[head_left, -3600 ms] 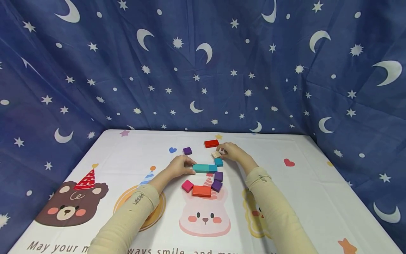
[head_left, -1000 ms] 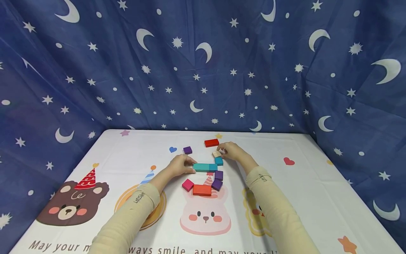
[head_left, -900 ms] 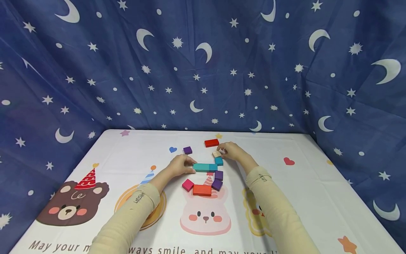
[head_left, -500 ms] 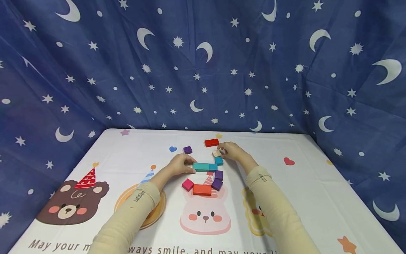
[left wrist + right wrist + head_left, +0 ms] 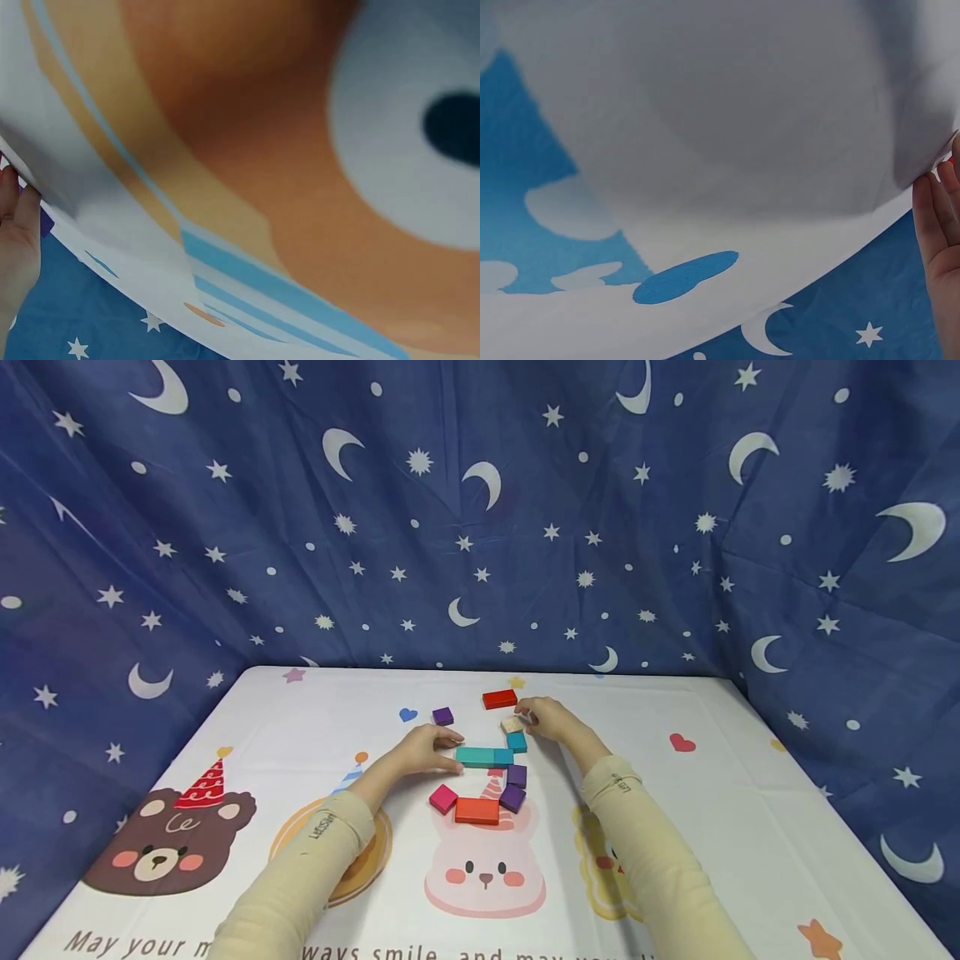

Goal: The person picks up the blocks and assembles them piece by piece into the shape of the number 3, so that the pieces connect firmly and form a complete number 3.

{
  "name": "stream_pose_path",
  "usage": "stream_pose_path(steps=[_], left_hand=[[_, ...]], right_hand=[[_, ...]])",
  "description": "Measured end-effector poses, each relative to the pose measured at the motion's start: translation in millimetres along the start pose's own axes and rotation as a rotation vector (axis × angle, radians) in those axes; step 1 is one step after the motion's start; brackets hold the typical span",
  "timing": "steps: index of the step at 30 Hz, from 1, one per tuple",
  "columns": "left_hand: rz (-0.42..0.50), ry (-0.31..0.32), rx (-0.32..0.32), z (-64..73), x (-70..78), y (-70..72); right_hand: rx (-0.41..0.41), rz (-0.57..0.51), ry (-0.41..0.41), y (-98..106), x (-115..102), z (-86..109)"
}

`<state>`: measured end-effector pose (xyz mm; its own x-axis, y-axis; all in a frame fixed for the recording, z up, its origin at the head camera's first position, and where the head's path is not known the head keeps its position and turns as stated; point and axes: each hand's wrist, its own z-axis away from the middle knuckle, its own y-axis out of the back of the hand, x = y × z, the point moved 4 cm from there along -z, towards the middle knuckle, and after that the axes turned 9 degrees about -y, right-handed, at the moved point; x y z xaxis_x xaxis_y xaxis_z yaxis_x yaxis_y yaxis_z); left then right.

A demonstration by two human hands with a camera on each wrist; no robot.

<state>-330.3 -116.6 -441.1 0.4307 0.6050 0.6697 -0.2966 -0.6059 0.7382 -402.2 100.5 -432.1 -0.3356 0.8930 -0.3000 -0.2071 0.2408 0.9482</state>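
In the head view, my left hand (image 5: 418,750) rests at the left end of a long teal block (image 5: 475,758), thumb and fingers apart. A short blue-teal block (image 5: 503,758) adjoins that block's right end. My right hand (image 5: 551,718) is beside a pale wooden block (image 5: 512,725), its fingertips right at the block's edge. Just below lies a teal cube (image 5: 517,742). Two purple blocks (image 5: 517,776), an orange-red block (image 5: 477,811) and a pink block (image 5: 443,799) curve round below. In the wrist views, fingers (image 5: 26,214) and fingers (image 5: 930,217) look mostly straight.
A red block (image 5: 499,699) lies farther back, and a purple block (image 5: 443,717) sits at back left. The white tablecloth (image 5: 637,710) carries printed animals and lettering. A blue star-and-moon curtain (image 5: 420,568) hangs behind and at both sides.
Blocks keep the same places. My right fingertips sit slightly farther from the pale wooden block than in the oldest frame; the left hand stays almost still.
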Motion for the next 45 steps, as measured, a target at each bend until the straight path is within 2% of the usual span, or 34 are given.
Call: stream_pose_path(steps=[6,10,14,17,22,25,27,31,34,36,40,45], left_hand=[[0.083,-0.041,-0.028,3.3,-2.8,6.0],[0.157,-0.091,-0.036,10.1,-10.5,11.5],[0.161,-0.079,0.037,19.2,-17.2,14.6],[0.130,-0.044,0.119,21.5,-18.3,15.1],[0.074,-0.027,0.248,16.4,-14.8,20.4],[0.035,-0.028,0.314,14.5,-14.1,24.6],[-0.011,-0.028,0.336,14.8,-15.1,26.5],[-0.164,-0.011,0.354,18.1,-20.5,31.1],[-0.241,0.032,0.364,18.9,-27.1,35.6],[-0.251,0.059,0.368,18.1,-31.3,37.9],[-0.199,0.072,0.363,14.4,-35.5,39.9],[-0.154,0.075,0.341,9.1,-38.2,40.6]], right_hand=[[0.025,-0.049,0.035,-0.7,1.8,-1.1],[-0.002,-0.178,0.032,-3.4,4.7,-1.9],[-0.039,-0.301,0.033,-6.7,7.7,-5.0],[-0.033,-0.322,0.040,-6.0,9.7,-7.2],[0.010,-0.295,0.009,1.5,12.5,-10.0],[0.034,-0.192,-0.002,5.7,12.9,-11.5],[0.057,-0.099,-0.011,8.0,12.9,-12.7],[0.106,0.007,-0.036,11.1,12.0,-16.3],[0.127,0.004,-0.044,12.1,11.4,-19.8],[0.134,-0.016,-0.056,12.6,11.7,-22.2],[0.137,-0.068,-0.110,14.0,14.4,-27.1],[0.073,-0.103,-0.116,14.7,12.6,-33.1]])
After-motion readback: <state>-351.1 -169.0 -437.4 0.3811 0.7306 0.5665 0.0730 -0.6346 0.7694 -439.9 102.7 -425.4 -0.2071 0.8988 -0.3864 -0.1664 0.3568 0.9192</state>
